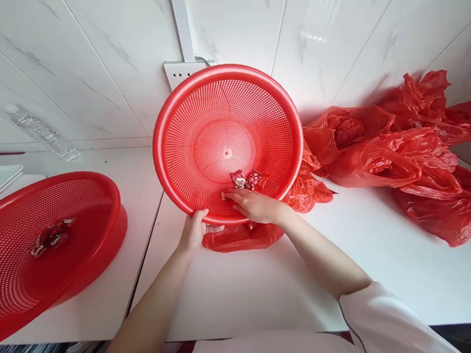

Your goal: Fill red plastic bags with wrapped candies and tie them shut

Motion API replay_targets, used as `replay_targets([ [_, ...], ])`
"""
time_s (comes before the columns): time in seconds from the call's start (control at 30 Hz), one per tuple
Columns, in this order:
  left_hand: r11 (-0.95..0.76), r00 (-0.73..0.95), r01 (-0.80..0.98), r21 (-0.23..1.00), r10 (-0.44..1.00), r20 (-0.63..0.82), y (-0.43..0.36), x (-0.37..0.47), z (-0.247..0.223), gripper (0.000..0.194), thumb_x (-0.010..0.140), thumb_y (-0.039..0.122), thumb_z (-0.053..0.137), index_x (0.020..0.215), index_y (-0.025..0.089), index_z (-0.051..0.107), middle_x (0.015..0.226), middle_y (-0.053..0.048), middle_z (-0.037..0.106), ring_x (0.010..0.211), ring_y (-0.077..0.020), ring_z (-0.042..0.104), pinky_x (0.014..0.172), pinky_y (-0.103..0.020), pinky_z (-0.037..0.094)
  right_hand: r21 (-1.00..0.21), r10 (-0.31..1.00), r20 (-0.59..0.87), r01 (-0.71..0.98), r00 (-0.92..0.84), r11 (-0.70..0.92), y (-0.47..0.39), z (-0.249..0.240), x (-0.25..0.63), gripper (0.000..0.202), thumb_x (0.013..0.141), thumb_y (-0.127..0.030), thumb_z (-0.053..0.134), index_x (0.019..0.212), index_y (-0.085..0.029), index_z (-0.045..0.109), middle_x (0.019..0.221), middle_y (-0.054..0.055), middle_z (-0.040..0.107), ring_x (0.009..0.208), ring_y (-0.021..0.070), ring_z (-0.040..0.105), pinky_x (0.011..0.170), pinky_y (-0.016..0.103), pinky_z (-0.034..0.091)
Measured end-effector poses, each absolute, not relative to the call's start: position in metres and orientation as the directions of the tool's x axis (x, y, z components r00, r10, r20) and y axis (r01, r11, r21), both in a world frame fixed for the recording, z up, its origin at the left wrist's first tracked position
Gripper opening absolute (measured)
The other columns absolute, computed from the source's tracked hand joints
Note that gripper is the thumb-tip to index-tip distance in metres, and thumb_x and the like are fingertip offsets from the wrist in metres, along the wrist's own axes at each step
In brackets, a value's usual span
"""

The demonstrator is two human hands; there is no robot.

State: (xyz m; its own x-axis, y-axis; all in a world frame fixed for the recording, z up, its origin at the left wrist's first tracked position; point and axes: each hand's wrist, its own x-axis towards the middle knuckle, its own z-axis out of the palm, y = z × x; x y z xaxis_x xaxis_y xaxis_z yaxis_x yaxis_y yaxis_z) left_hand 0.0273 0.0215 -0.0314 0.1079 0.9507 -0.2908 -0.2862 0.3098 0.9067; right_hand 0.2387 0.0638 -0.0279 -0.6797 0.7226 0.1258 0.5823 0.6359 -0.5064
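A round red plastic colander basket is tilted up on its side, its open mouth facing me. My left hand grips its lower left rim, thumb over the edge and fingers beneath. Inside the lower part lie a few small packets of wrapped sweets in dark red and patterned wrappers. My right hand reaches over the lower rim, its fingers stretched out flat against the basket wall and touching the packets; the fingertips are at a small wrapper. Under the rim sits a red plastic bag, partly hidden by the basket.
To the left, a second red basket holds several wrapped sweets. Several filled red plastic bags crowd the right side by the wall. A clear bottle leans at the back left. A power socket is behind the basket.
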Motion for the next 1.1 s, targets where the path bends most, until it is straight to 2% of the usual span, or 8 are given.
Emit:
replay_targets([
  [0.2, 0.343, 0.115, -0.326, 0.881, 0.939, -0.323, 0.026, 0.025, -0.035, 0.04, 0.078, 0.028, 0.056, 0.117, 0.015, 0.056, 0.111, -0.012, 0.068, 0.097, -0.0264, 0.067, 0.065, -0.033, 0.062, -0.758, 0.626, 0.157, 0.314, -0.764, 0.573, 0.059, -0.006, 0.249, 0.039, 0.088, -0.035, 0.062, 0.124, -0.02, 0.061, 0.117, 0.009, 0.065, 0.106, 0.0216, 0.062, 0.096, 0.037, 0.049],
  [0.3, 0.331, 0.09, -0.349, 0.877, 0.943, -0.32, 0.029, 0.022, -0.037, 0.036, 0.078, 0.028, 0.056, 0.112, 0.015, 0.058, 0.11, -0.011, 0.068, 0.093, -0.0243, 0.068, 0.065, -0.032, 0.062, -0.947, 0.741, 0.119, 0.148, -0.661, 0.284, 0.059, -0.002, 0.251, 0.042, 0.091, -0.033, 0.057, 0.131, -0.019, 0.055, 0.11, 0.007, 0.068, 0.094, 0.018, 0.067, 0.087, 0.034, 0.054],
  [0.4, 0.33, 0.077, -0.373, 0.867, 0.942, -0.326, 0.032, 0.019, -0.037, 0.027, 0.08, 0.029, 0.054, 0.103, 0.015, 0.06, 0.109, -0.011, 0.069, 0.089, -0.0226, 0.068, 0.064, -0.031, 0.061, -1.0, 0.765, 0.029, -0.017, -0.643, 0.023, 0.059, 0.0, 0.253, 0.047, 0.091, -0.036, 0.058, 0.133, -0.018, 0.051, 0.106, 0.007, 0.069, 0.086, 0.0165, 0.069, 0.078, 0.032, 0.057],
  [0.57, 0.307, 0.065, -0.421, 0.853, 0.949, -0.31, 0.034, 0.013, -0.036, 0.025, 0.082, 0.028, 0.053, 0.101, 0.016, 0.062, 0.109, -0.009, 0.07, 0.082, -0.0182, 0.068, 0.061, -0.025, 0.059, -0.99, 0.72, -0.083, 0.137, -0.689, 0.017, 0.053, 0.008, 0.259, 0.028, 0.089, -0.04, 0.06, 0.109, -0.019, 0.058, 0.086, 0.002, 0.07, 0.062, 0.0127, 0.065, 0.053, 0.024, 0.054],
  [0.67, 0.306, 0.057, -0.426, 0.851, 0.948, -0.312, 0.035, 0.012, -0.037, 0.025, 0.083, 0.028, 0.053, 0.103, 0.017, 0.062, 0.106, -0.007, 0.07, 0.077, -0.0153, 0.068, 0.062, -0.024, 0.059, -0.956, 0.689, -0.099, 0.261, -0.718, 0.136, 0.049, 0.009, 0.257, 0.016, 0.089, -0.032, 0.059, 0.098, -0.019, 0.058, 0.085, 0.003, 0.07, 0.066, 0.0138, 0.067, 0.055, 0.024, 0.053],
  [0.9, 0.284, 0.062, -0.378, 0.881, 0.958, -0.282, 0.034, 0.013, -0.035, 0.028, 0.083, 0.029, 0.054, 0.107, 0.017, 0.06, 0.112, -0.009, 0.069, 0.081, -0.0172, 0.069, 0.067, -0.028, 0.061, -0.758, 0.828, 0.236, 0.437, -0.508, 0.484, 0.049, 0.008, 0.251, 0.011, 0.093, -0.023, 0.048, 0.099, -0.02, 0.057, 0.088, 0.003, 0.068, 0.078, 0.0145, 0.065, 0.075, 0.028, 0.052],
  [1.0, 0.278, 0.066, -0.351, 0.894, 0.96, -0.272, 0.031, 0.016, -0.031, 0.028, 0.081, 0.028, 0.056, 0.106, 0.016, 0.059, 0.115, -0.01, 0.067, 0.09, -0.021, 0.069, 0.068, -0.031, 0.062, -0.536, 0.863, 0.325, 0.677, -0.386, 0.504, 0.058, 0.002, 0.253, 0.016, 0.096, -0.024, 0.043, 0.096, -0.018, 0.058, 0.096, 0.009, 0.069, 0.089, 0.0207, 0.065, 0.088, 0.038, 0.049],
  [1.1, 0.285, 0.095, -0.332, 0.899, 0.958, -0.269, 0.027, 0.019, -0.029, 0.031, 0.08, 0.028, 0.057, 0.109, 0.016, 0.058, 0.113, -0.01, 0.067, 0.095, -0.0234, 0.068, 0.069, -0.033, 0.062, -0.244, 0.843, 0.376, 0.836, -0.386, 0.492, 0.068, -0.013, 0.258, 0.022, 0.095, -0.027, 0.046, 0.106, -0.015, 0.061, 0.123, 0.018, 0.062, 0.12, 0.0314, 0.054, 0.111, 0.06, 0.023],
])
